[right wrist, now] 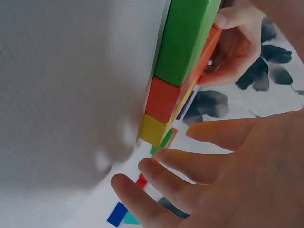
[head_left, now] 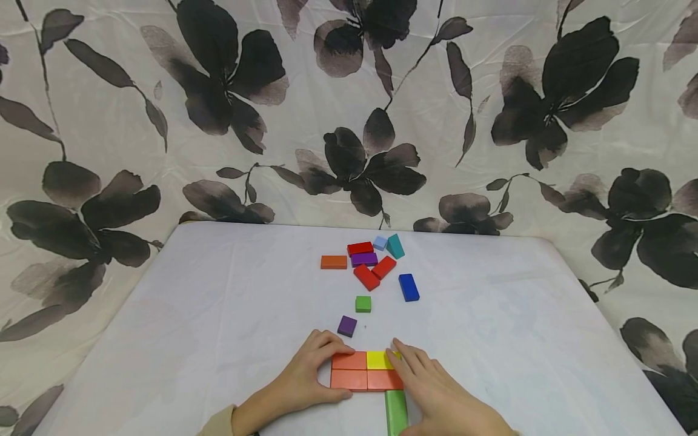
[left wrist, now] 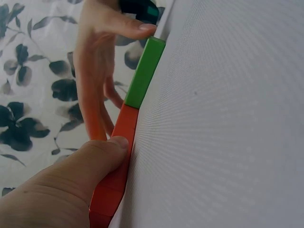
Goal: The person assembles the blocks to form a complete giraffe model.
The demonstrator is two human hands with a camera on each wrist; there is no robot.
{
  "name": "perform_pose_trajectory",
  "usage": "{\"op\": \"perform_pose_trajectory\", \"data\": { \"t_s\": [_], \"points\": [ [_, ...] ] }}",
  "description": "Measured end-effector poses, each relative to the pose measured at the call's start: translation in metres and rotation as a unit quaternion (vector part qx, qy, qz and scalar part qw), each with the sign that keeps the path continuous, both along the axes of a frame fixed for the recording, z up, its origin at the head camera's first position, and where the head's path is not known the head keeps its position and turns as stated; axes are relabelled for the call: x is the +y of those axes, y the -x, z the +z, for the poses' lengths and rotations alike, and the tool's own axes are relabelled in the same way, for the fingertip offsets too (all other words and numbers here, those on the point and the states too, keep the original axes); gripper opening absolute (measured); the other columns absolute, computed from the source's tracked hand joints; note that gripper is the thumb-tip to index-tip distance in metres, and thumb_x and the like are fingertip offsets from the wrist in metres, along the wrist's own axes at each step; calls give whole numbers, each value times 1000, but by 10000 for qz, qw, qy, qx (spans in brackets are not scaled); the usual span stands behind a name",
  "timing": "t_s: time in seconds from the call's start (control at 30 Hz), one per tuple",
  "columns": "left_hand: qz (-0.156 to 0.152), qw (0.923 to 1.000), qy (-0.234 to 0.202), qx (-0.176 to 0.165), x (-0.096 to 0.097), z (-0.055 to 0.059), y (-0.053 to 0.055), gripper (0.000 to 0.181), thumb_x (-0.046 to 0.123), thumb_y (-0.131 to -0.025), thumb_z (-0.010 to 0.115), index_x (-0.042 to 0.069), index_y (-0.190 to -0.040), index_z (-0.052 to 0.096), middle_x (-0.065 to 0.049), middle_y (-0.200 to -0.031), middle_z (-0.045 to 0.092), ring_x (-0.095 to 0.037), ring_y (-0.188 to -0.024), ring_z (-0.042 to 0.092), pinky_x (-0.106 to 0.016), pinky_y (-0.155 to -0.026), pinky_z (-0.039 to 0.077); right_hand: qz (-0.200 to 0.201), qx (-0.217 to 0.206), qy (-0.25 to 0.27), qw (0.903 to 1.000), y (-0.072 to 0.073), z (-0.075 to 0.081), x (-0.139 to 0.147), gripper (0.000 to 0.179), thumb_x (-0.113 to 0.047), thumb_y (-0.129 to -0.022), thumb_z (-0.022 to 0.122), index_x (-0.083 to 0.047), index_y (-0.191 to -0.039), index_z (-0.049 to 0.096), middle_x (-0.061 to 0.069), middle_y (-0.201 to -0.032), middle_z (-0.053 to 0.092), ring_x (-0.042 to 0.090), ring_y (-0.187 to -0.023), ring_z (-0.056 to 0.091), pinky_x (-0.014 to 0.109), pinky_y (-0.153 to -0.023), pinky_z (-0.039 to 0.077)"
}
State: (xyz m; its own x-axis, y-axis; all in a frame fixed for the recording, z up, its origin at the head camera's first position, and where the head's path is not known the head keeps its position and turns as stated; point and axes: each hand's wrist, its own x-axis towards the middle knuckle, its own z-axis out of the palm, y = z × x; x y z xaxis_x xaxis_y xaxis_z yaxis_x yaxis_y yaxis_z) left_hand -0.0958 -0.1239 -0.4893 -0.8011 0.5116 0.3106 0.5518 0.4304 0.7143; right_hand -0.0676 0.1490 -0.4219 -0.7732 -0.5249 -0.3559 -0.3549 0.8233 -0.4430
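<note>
Three orange-red blocks (head_left: 349,380) and a yellow block (head_left: 378,360) lie together as a two-by-two rectangle near the front of the table. A long green block (head_left: 396,412) runs toward the person from its right front corner. My left hand (head_left: 300,378) grips the rectangle's left end, thumb on the front edge and fingers at the back. Over on the right side is my right hand (head_left: 442,387), its fingers spread and nearly straight beside the yellow block. In the left wrist view, the right thumb (left wrist: 142,31) meets the near end of the green block.
Just beyond the rectangle sit a purple block (head_left: 346,326) and a small green block (head_left: 363,304). Farther back are a blue block (head_left: 409,287), an orange block (head_left: 334,262), a teal triangular block (head_left: 395,246) and several red and purple ones. A floral cloth (head_left: 305,109) hangs behind the white table (head_left: 245,290).
</note>
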Motion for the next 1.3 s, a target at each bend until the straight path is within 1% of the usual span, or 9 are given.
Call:
{"op": "perform_pose_trajectory", "data": {
  "t_s": [0.13, 0.27, 0.37, 0.5, 0.67, 1.13, 1.23, 1.3],
  "points": [
    [2, 10000, 5, -48, 0, 0, 0, 53, 40, -74, 88, 28, -121, 66, 17, -115, 52, -7, -108, 43, -30, -91, 46, -81, -173, 85, 9998, 1, -2, 0, 118, -78, -65, 71, -22, -158, 23, 4, -163, 21, 31, -142, 28, 60, -100, 40],
    [9, 10000, 20, -61, 0, 1, -1, 53, 40, -74, 87, 28, -121, 66, 17, -115, 52, -7, -108, 43, -30, -91, 46, -171, -227, 283, 9992, 4, -5, -4, 113, -70, -71, 73, -18, -159, 24, 5, -163, 22, 32, -141, 29, 62, -103, 37],
    [14, 10000, 43, -88, 0, 2, -1, 53, 41, -75, 87, 28, -121, 66, 17, -115, 51, -7, -108, 43, -30, -91, 46, -206, -294, 356, 9987, 5, -7, -6, 115, -69, -70, 75, -17, -159, 24, 4, -163, 21, 31, -142, 28, 63, -105, 33],
    [20, 9998, 67, -184, 0, 2, 0, 52, 41, -75, 87, 29, -122, 66, 18, -115, 51, -7, -108, 43, -30, -91, 46, -86, -399, 277, 9988, 5, -7, -5, 125, -77, -63, 73, -22, -160, 17, 0, -164, 16, 31, -144, 24, 64, -105, 32],
    [13, 9999, 53, -150, 0, 2, -1, 53, 41, -75, 87, 29, -121, 66, 18, -115, 51, -7, -108, 43, -30, -91, 46, 64, -328, 229, 9992, 4, -9, -4, 126, -79, -64, 71, -23, -161, 13, -1, -165, 14, 31, -144, 22, 64, -106, 32],
    [11, 10000, 38, 0, 0, 1, 0, 53, 39, -74, 88, 27, -121, 66, 17, -115, 52, -7, -108, 43, -30, -91, 46, 112, -238, 156, 9995, 4, -8, -4, 127, -82, -63, 69, -22, -161, 13, -1, -164, 15, 30, -143, 23, 63, -106, 33],
    [26, 9999, 38, -90, 0, 2, 0, 55, 39, -72, 89, 27, -121, 67, 17, -115, 52, -7, -107, 43, -30, -91, 46, 151, -218, 178, 9995, 4, -8, -4, 127, -82, -63, 69, -21, -161, 13, -1, -164, 16, 29, -144, 22, 62, -108, 30],
    [50, 9997, 42, -234, 1, 3, -1, 55, 40, -72, 89, 28, -121, 66, 17, -114, 52, -7, -107, 43, -30, -91, 46, 130, -259, 183, 9994, 5, -8, -4, 127, -81, -64, 69, -22, -161, 14, 0, -164, 16, 29, -144, 22, 62, -108, 30]
  ]
}}
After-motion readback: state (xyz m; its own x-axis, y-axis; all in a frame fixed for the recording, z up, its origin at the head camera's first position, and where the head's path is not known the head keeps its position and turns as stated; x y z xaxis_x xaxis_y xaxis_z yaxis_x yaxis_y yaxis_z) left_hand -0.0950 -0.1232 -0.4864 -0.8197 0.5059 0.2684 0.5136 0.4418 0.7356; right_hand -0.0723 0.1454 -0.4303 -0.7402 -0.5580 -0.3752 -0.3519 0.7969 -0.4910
